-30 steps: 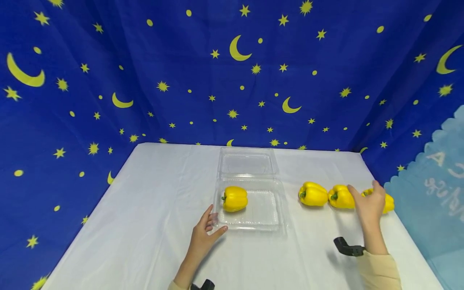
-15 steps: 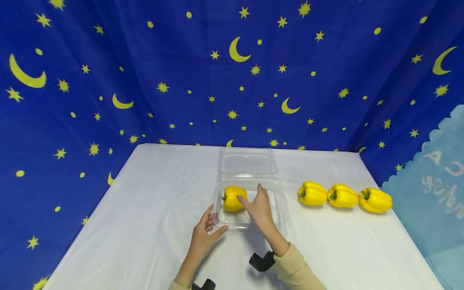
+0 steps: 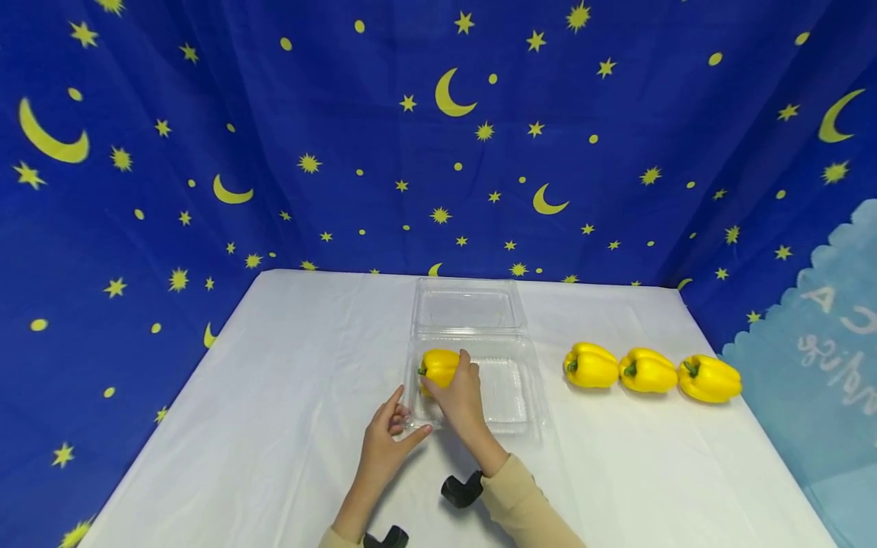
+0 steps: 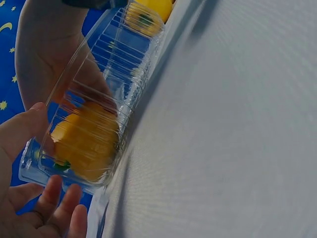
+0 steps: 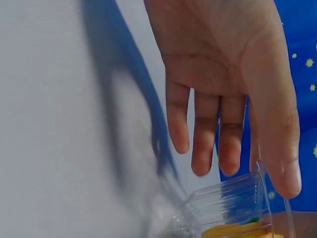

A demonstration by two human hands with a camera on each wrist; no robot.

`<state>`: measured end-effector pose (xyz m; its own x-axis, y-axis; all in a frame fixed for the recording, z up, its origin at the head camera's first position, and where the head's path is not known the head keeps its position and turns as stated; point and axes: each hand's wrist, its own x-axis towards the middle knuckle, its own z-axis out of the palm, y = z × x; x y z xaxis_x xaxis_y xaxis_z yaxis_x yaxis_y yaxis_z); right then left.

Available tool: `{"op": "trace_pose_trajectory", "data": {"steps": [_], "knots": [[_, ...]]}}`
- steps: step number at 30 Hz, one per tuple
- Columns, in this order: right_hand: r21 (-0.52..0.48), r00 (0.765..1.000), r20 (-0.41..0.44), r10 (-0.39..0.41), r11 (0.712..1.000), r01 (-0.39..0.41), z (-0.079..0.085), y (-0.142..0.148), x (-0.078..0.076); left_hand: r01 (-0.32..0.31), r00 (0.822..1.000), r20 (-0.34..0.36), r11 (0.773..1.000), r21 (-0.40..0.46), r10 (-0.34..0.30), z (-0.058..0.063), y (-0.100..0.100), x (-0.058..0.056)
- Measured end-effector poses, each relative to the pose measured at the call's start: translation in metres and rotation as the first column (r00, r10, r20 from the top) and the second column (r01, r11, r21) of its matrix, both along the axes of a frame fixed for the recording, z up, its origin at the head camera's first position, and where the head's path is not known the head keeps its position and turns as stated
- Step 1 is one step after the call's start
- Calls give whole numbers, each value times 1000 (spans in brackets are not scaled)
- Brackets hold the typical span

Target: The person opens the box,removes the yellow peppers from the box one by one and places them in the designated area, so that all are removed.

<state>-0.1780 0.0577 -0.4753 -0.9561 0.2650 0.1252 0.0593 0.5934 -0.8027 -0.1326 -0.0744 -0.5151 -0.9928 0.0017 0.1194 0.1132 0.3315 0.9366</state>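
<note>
A yellow bell pepper [image 3: 439, 365] with a green stem lies in the left part of the clear plastic clamshell container [image 3: 503, 411]. My right hand [image 3: 460, 392] grips this pepper, thumb at its near left side and fingers at its right. The right wrist view shows the palm with fingers reaching down at the container wall. My left hand [image 3: 386, 441] steadies the container at its near left corner, thumb and fingers spread around it. Through the clear wall, the left wrist view shows the bell pepper [image 4: 86, 144] with the other hand behind it.
Three more yellow bell peppers lie in a row on the right: a near one [image 3: 591, 367], a middle one [image 3: 648, 371] and an outer one [image 3: 710, 379]. The container's lid [image 3: 469, 308] lies folded back. A white cloth covers the table [image 3: 308, 365]; a blue starry curtain [image 3: 384, 137] surrounds it.
My right hand has left the outer pepper on the right, swung left over the container and taken hold of the bell pepper inside. My left hand has stayed at the corner.
</note>
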Motion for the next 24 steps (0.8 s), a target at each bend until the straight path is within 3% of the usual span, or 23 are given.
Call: {"op": "trace_pose_trajectory", "data": {"steps": [4, 16, 20, 24], "knots": [[-20, 1000, 24, 16, 1000, -16, -2, 1, -4, -5, 1000, -28, 1000, 8, 5, -1, 1, 0], [-61, 999, -29, -24, 998, 22, 0, 10, -11, 24, 1000, -1, 990, 141, -24, 2, 4, 2], [-103, 999, -42, -9, 995, 4, 10, 20, -8, 3, 1000, -6, 988, 154, -2, 3, 4, 3], [-160, 997, -59, -39, 987, 29, 31, 42, -4, -8, 1000, -8, 990, 138, 9, 4, 3, 3]]}}
